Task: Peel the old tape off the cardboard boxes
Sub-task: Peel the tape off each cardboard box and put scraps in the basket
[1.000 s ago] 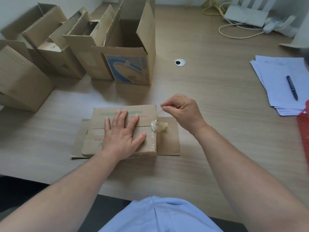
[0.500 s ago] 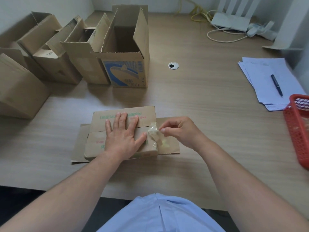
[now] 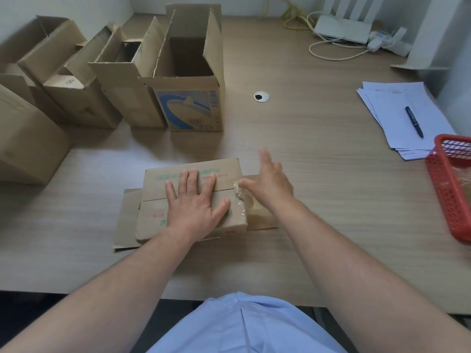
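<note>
Head view: we are mid-peel on the flat box (image 3: 224, 171) lying at 6 o'clock on the desk (image 3: 318, 174). Our left hand (image 3: 193, 202) presses it down, fingers straight. Our right hand (image 3: 270, 184) is spread and blurred, its thumb touching the crumpled tape (image 3: 239, 197) at the box's 3 o'clock edge, gripping nothing we can see. Next, we judge, we pinch that lump and pull. A red basket (image 3: 441, 184) waits at 3 o'clock. The upright boxes (image 3: 188, 105) at 11 block nothing.

One head-worn wide-angle view, forward and down, close above the box (image 3: 151, 208) on the desk (image 3: 331, 189).
</note>
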Motion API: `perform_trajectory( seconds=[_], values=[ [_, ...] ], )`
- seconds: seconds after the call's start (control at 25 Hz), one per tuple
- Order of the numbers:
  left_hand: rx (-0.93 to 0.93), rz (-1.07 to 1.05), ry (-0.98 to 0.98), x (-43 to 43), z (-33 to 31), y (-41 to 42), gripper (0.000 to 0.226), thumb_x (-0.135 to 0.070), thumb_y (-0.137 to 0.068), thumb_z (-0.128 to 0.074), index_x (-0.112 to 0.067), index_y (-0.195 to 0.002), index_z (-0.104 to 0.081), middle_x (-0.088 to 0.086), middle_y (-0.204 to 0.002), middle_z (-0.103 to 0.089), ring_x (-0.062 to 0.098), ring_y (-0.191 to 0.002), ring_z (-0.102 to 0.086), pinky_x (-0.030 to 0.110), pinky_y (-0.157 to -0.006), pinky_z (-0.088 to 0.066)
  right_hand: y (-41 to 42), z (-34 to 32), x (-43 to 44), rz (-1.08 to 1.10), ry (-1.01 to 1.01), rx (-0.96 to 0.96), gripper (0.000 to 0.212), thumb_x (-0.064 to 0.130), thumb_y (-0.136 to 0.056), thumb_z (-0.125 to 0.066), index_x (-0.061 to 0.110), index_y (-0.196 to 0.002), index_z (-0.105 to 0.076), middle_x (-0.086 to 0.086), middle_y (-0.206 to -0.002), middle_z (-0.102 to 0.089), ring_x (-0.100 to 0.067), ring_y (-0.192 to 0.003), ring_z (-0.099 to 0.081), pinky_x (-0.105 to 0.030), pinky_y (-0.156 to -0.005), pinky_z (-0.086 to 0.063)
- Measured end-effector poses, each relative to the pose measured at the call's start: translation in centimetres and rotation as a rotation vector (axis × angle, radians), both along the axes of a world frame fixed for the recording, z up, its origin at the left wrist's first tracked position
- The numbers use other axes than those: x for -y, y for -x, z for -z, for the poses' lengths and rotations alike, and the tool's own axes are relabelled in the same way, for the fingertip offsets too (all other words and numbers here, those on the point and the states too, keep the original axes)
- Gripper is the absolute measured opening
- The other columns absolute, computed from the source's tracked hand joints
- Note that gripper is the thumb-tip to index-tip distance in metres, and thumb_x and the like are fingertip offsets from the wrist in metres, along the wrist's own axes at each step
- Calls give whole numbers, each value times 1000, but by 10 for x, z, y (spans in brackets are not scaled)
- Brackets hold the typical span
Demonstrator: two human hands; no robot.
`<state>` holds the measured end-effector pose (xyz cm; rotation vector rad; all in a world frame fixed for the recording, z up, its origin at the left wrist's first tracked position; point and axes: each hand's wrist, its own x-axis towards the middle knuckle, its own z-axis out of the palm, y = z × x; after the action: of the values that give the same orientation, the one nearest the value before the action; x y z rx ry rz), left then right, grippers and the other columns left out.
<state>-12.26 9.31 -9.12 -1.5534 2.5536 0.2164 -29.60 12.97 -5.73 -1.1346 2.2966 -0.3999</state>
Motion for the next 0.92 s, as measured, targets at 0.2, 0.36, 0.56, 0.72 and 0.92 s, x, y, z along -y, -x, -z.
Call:
perform_trajectory(
  seconds=[0.2,0.36,0.56,0.72,0.92],
  values=[
    [19,46,45,5,-1,-10,86,-80,-73,5,-42,-149,-6,3,-159,-2,21,-145,6,49,-113,-2,11,-4,-31,78,283,171,22,42,-84,-63,24,-97,-59,5,-92,-62,-20,-89,-60,-37,-80,-48],
    [6,51,79,4,0,-10,87,-81,-72,6,-43,-149,-8,4,-158,-5,21,-145,3,48,-112,-4,-8,18,-75,112,397,381,26,20,-86,-63,25,-63,-54,17,-51,-50,-12,-55,-49,-31,-62,-45],
    [-24,49,105,2,2,-11,86,-81,-73,4,-42,-148,-11,6,-157,-8,22,-144,0,49,-112,-5,-35,38,-101,251,201,700,21,16,-93,-55,14,-72,-59,-3,-66,-57,-10,-42,-50,-25,-45,-42],
    [-32,55,108,2,2,-11,86,-81,-74,3,-41,-149,-11,7,-157,-9,23,-144,0,50,-113,-6,-48,29,-98,455,161,1085,23,19,-99,-43,6,-87,-58,-6,-72,-58,-9,-43,-51,-21,-37,-43],
    [-55,62,112,3,5,-13,90,-82,-72,8,-40,-149,-12,7,-157,-9,23,-144,0,50,-111,-3,-53,18,-93,611,199,1241,23,19,-97,-48,8,-78,-56,-2,-60,-54,-9,-43,-49,-20,-39,-42]
  ],
)
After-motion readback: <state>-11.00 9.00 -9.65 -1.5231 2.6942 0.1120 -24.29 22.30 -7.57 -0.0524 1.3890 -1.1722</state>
